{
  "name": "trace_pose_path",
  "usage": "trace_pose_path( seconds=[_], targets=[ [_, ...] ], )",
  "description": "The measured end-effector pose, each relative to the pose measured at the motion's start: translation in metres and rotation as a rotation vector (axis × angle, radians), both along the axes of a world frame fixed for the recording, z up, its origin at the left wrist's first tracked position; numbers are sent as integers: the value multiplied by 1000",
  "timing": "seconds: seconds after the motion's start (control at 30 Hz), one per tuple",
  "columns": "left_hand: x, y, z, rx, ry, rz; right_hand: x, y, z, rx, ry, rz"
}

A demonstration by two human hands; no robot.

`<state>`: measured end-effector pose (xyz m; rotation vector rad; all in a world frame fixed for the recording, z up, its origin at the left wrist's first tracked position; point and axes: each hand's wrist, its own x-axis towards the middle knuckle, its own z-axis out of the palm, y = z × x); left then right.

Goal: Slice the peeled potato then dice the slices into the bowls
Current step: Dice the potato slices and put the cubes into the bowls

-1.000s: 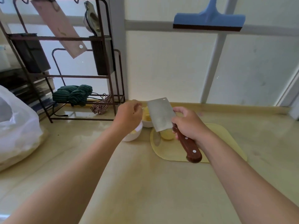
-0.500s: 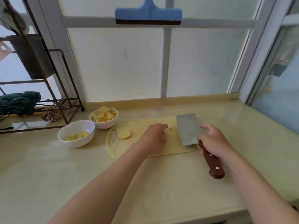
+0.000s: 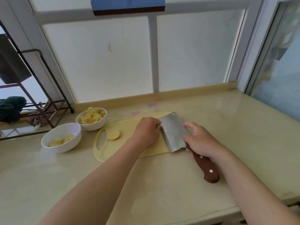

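Observation:
My left hand [image 3: 146, 132] rests curled on the yellow cutting board [image 3: 126, 125], knuckles against the cleaver blade [image 3: 172, 132]; the potato piece under its fingers is hidden. My right hand [image 3: 201, 140] grips the cleaver where the blade meets the brown wooden handle [image 3: 207, 168]; the blade's edge is down on the board. One round potato slice [image 3: 113, 135] lies near the board's handle hole. Left of the board stand two white bowls: the far bowl [image 3: 95, 126] heaped with diced potato [image 3: 92, 116], the near bowl [image 3: 65, 147] with a few pieces.
A dark metal rack [image 3: 48, 88] stands at the far left with a green cloth [image 3: 11, 108] on its lower shelf. A blue squeegee [image 3: 128, 5] hangs on the window above. The beige counter's front edge [image 3: 227, 211] runs along the lower right.
My left hand left the bowls and came down on the board beside the blade. The cleaver swung from the board's left end to its right half and now sits edge-down by my knuckles.

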<state>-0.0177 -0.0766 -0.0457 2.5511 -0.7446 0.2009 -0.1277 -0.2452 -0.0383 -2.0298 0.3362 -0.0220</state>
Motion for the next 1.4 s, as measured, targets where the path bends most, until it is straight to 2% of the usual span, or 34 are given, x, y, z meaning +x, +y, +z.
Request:
trace_pose_path(
  seconds=[0.2,0.37,0.7,0.93,1.03,1.23,1.3,1.4],
  targets=[
    [5,6,-3,0,-47,-15,-2,2,3,70,-41,-11],
    [3,34,29,-82,-137,-7,-2,28,18,162,-99,13],
    [-7,205,67,-108,-258,319,20,139,47,252,-152,160],
    [-7,260,61,69,-124,475,18,162,52,265,-147,124],
    [-8,251,59,37,-154,419,17,151,52,247,-151,76],
    [-18,191,50,0,-145,175,17,114,41,198,-134,-26],
    [-20,168,43,53,-91,94,17,101,36,195,-134,-50],
    [-17,139,34,241,-9,48,19,82,29,187,-125,-73]
  ],
)
